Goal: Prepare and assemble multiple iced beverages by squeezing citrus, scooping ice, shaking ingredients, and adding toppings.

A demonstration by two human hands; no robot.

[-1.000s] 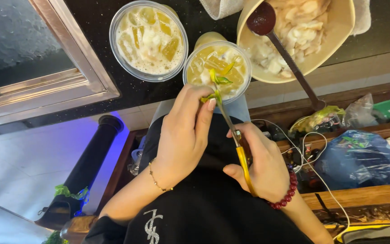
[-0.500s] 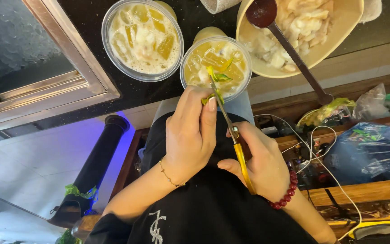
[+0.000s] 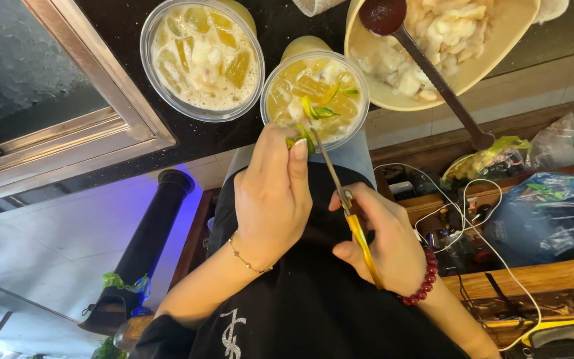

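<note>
While pinching, right hand (image 3: pixel 383 242) on scissors (image 3: pixel 347 206)

two cups (image 3: pixel 315 93) side by side (bowl (image 3: pixel 499 50) right of them)

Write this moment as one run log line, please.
left hand: pinching green leaf | right hand: holding scissors | over plastic cup
</note>
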